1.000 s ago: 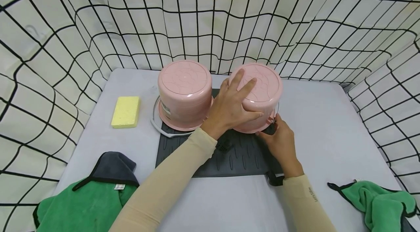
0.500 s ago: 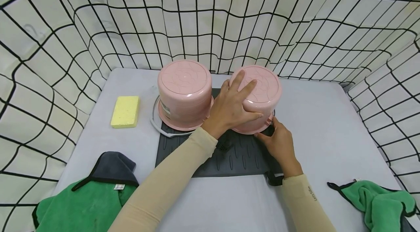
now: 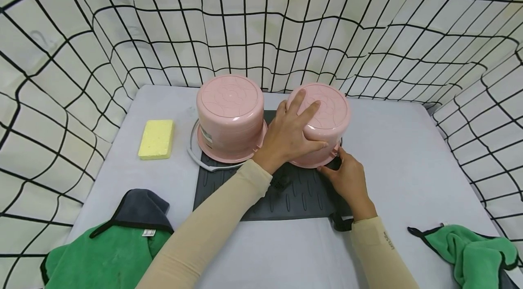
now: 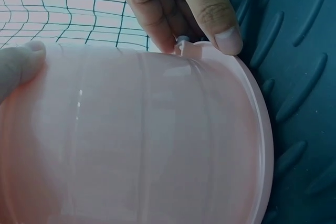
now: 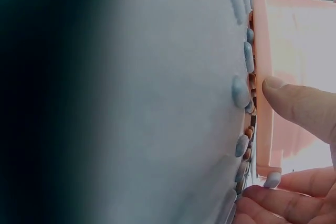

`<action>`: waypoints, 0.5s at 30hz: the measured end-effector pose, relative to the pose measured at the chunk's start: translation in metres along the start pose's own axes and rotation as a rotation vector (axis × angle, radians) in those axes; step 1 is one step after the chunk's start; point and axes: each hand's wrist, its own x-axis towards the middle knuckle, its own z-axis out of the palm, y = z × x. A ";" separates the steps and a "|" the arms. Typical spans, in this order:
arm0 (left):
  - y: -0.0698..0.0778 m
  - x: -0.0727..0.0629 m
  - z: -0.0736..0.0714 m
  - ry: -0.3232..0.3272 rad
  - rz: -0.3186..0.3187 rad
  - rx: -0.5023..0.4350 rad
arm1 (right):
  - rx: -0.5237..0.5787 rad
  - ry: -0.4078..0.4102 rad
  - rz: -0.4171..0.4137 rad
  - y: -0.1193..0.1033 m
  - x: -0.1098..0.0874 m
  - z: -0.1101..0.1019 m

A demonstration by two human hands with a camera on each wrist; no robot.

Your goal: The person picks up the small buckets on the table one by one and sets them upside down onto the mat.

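Two pink buckets stand upside down side by side on a dark ribbed mat. Over the right bucket my left hand is spread, its fingers lying straight on the upturned base and its thumb along the side. My right hand pinches this bucket's rim at the lower right, beside the handle joint. In the left wrist view, the right thumb presses the rim and the other fingers curl by the joint. The left bucket is untouched, its pale handle resting around its front.
A yellow sponge lies on the white tabletop at the left. Green cloths with dark undersides lie at the front left and front right. Black netting encloses the back and sides.
The right bucket has shifted slightly toward me, with my left hand staying on it. My right hand has moved a little left along with the rim.
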 end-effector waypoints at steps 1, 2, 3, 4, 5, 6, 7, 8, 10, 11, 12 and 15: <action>0.000 0.000 0.000 -0.001 -0.002 0.003 | -0.001 -0.003 0.005 0.000 0.000 0.000; 0.001 0.000 0.000 -0.001 -0.005 0.003 | -0.001 -0.005 0.007 0.000 0.000 0.000; 0.001 0.000 0.000 -0.001 -0.006 0.005 | 0.000 -0.006 0.009 0.000 0.000 0.000; 0.001 0.000 0.000 -0.002 -0.007 0.007 | -0.001 -0.007 0.011 0.000 0.000 0.001; 0.001 0.000 0.000 -0.003 -0.008 0.009 | -0.001 -0.008 0.013 0.000 0.000 0.001; 0.001 0.000 0.000 -0.004 -0.009 0.011 | -0.002 -0.008 0.016 0.000 0.000 0.001; 0.001 0.000 0.000 -0.007 -0.012 0.010 | -0.004 -0.010 0.018 0.000 0.000 0.000; 0.001 0.000 0.000 -0.009 -0.013 0.010 | -0.005 -0.011 0.020 0.000 0.000 0.000; 0.000 0.000 0.001 -0.013 -0.015 0.010 | -0.008 -0.014 0.025 0.000 0.000 0.000; 0.000 0.001 0.001 -0.014 -0.015 0.010 | -0.008 -0.015 0.028 0.000 0.000 0.000; 0.000 0.001 0.001 -0.015 -0.016 0.009 | -0.007 -0.017 0.030 0.000 0.000 0.000; 0.000 0.001 0.001 -0.015 -0.017 0.007 | -0.005 -0.022 0.037 0.001 0.000 0.000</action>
